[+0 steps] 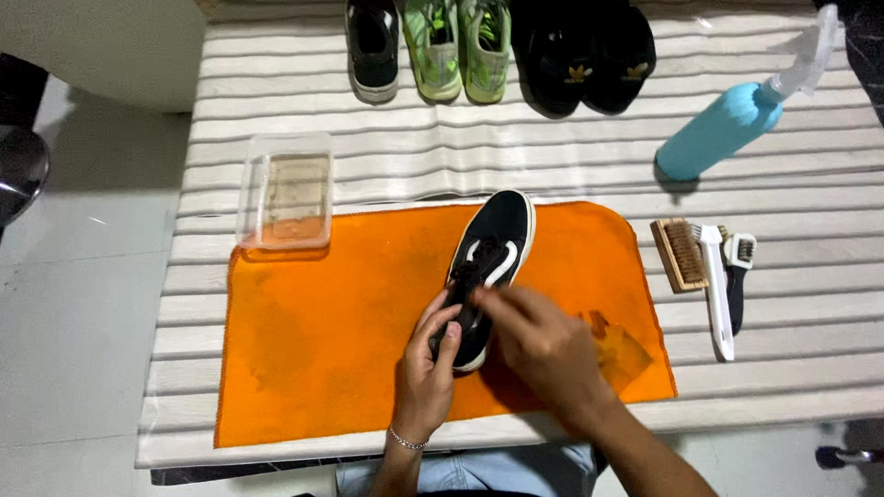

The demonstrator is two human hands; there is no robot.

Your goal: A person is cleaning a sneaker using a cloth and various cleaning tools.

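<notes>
Head view: looking down on a striped desk [276, 101], person seated at the near edge.
Tub: clear plastic tub [285, 190], far-left of the cloth, one corner on it; holds shallow brownish liquid, nothing else visible inside. Within reach of the left hand, prob. kept there for dipping.
Cloth: orange cloth [322, 322] spread under the work area; darker damp-looking patches, so it likely catches drips.
L hand: left hand [430, 368], beaded bracelet at the wrist, fingers curled round the heel end of the shoe; closed grip, seems to steady it.
Shoe: black sneaker w/ white sole [497, 244], lying on the cloth at centre, toe pointing away and slightly right, heel toward the person.
R hand: right hand [539, 336] over the lace/tongue area, fingertips pinched together there; blurred, can't tell exactly what it grips, prob. lace or tongue.
Back row: single dark shoe [373, 46], neon green pair [458, 46], black slip-on pair [589, 51], lined up at the far edge, well apart from the cloth.
Brushes: wooden bristle brush [678, 255], white long-handled brush [715, 294], small black-handled brush [737, 276], side by side just right of the cloth, near the R hand.
Bottle: blue spray bottle [718, 133], far right; looks tilted in this view.
</notes>
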